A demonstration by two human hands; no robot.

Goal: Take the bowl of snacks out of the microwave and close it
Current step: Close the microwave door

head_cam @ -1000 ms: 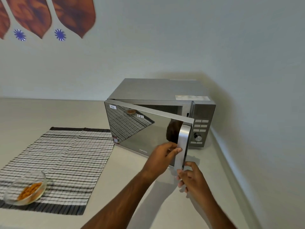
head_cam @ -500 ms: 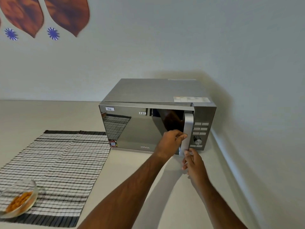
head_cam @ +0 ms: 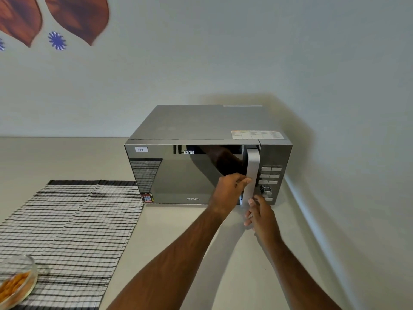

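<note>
Nearest, bottom left: bowl of snacks (head_cam: 15,280), clear glass, orange pieces inside, resting on the striped mat (head_cam: 71,220) at its near corner, already out of the oven; likely rigid, breakable and smooth-walled, best taken by the rim with both hands. Mid-distance: left hand (head_cam: 230,193), fingers curled against the left edge of the door handle (head_cam: 251,177); right hand (head_cam: 260,213), fingers loosely extended, touching the handle's lower end, not clenched. Beyond: microwave (head_cam: 201,124) on the tabletop (head_cam: 178,242), mirrored door (head_cam: 185,173) appearing flush with the control panel (head_cam: 271,175). Door judged stiff, hinged left, latch needing firm pressure at the handle side.
</note>
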